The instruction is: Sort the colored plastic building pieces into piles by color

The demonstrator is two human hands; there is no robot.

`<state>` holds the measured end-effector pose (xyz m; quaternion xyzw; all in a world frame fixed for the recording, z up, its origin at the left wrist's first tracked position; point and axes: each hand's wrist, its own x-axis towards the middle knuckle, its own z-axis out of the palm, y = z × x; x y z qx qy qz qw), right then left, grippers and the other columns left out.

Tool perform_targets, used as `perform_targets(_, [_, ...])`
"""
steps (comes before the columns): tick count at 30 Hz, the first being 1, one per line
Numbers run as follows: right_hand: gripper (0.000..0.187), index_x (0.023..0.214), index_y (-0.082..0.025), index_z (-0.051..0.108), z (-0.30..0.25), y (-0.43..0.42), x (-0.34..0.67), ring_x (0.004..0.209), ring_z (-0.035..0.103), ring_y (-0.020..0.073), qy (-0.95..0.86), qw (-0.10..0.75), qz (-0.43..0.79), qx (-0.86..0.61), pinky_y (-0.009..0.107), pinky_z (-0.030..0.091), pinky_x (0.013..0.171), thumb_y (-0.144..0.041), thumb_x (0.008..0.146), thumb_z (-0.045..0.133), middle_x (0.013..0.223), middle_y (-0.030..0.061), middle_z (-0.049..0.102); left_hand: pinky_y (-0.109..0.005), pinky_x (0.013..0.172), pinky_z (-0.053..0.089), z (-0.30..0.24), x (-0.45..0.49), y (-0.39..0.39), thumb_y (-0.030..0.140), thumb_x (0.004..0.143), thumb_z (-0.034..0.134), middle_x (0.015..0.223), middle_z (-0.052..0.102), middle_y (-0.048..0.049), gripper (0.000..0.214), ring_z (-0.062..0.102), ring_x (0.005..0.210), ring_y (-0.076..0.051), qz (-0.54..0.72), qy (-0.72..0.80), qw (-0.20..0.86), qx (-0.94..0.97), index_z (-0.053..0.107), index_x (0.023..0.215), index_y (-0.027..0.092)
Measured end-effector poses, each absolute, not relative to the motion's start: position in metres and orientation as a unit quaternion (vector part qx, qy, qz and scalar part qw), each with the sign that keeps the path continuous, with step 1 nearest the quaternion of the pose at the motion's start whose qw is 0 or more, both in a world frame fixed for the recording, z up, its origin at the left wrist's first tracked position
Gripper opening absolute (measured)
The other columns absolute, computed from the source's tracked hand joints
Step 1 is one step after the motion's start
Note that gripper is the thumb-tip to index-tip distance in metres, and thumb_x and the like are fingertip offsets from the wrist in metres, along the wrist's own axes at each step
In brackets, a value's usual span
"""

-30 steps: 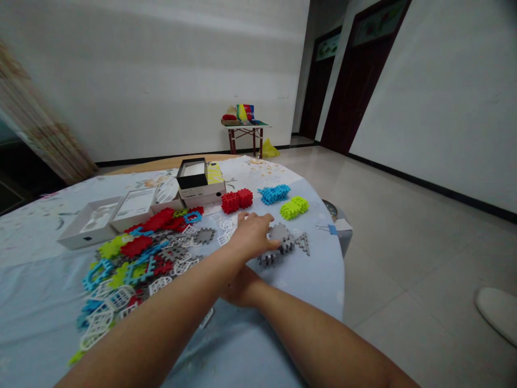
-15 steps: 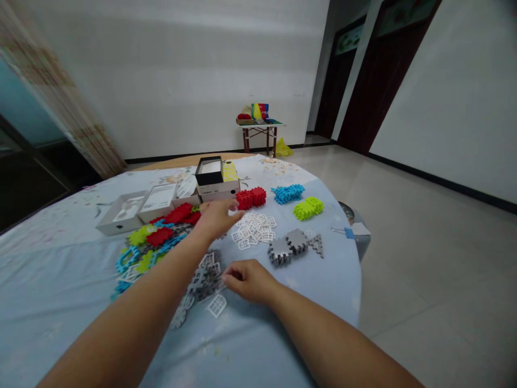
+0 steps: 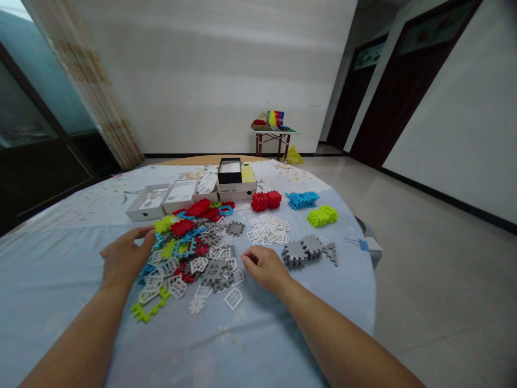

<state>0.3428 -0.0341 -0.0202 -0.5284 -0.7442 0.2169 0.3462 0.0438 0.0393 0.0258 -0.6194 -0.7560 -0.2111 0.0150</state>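
Observation:
My left hand [image 3: 127,256] is at the left edge of a mixed pile of plastic building pieces, its thumb and forefinger apart beside a blue piece. The pile holds red pieces [image 3: 182,227], white window pieces [image 3: 176,286], grey toothed plates [image 3: 216,272] and a lime-green frame [image 3: 151,310]. My right hand [image 3: 264,267] rests on the cloth right of the pile, fingers curled closed; whether anything is inside is hidden. Close by are a heap of white window pieces [image 3: 269,230] and stacked grey toothed plates [image 3: 294,252].
Red [image 3: 266,200], blue [image 3: 302,200] and lime-green stacks [image 3: 322,216] stand at the right of the cloth-covered table [image 3: 274,345]. Open white boxes [image 3: 147,203] line its far side, with a black box [image 3: 229,170] on another box. A clip [image 3: 363,245] sits at the right edge.
My left hand has moved from the far side of the pile, near the red stack, back and left to the pile's left edge. My right hand stays curled. The view has shifted leftward.

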Motion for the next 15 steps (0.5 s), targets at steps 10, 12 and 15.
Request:
perform_targets(10, [0.022, 0.095, -0.017, 0.065, -0.010, 0.048, 0.315, 0.100, 0.047, 0.0238, -0.771, 0.106, -0.033, -0.627, 0.032, 0.036, 0.082, -0.025, 0.082, 0.048, 0.098, 0.0111, 0.058, -0.034, 0.086, 0.040, -0.018, 0.011, 0.043, 0.041, 0.079, 0.039, 0.103, 0.066, -0.0056, 0.038, 0.057, 0.099, -0.022, -0.331, -0.767, -0.042, -0.548, 0.062, 0.101, 0.020])
perform_targets(12, [0.022, 0.094, -0.017, 0.065, -0.008, 0.053, 0.316, 0.102, 0.046, 0.0244, -0.775, 0.078, -0.038, -0.626, 0.033, 0.035, 0.082, -0.026, 0.084, 0.047, 0.100, 0.0115, 0.058, -0.034, 0.085, 0.041, -0.023, 0.009, 0.046, 0.042, 0.080, 0.038, 0.100, 0.067, -0.0052, 0.038, 0.058, 0.097, -0.022, -0.334, -0.762, -0.049, -0.552, 0.063, 0.101, 0.021])
perform_targets(15, [0.024, 0.096, -0.016, 0.063, 0.000, 0.052, 0.325, 0.102, 0.047, 0.0234, -0.785, 0.081, -0.031, -0.613, 0.032, 0.034, 0.083, -0.026, 0.087, 0.043, 0.103, 0.0120, 0.059, -0.034, 0.084, 0.042, -0.027, 0.007, 0.048, 0.042, 0.080, 0.038, 0.099, 0.067, -0.0058, 0.039, 0.059, 0.095, -0.023, -0.330, -0.764, -0.056, -0.552, 0.063, 0.100, 0.022])
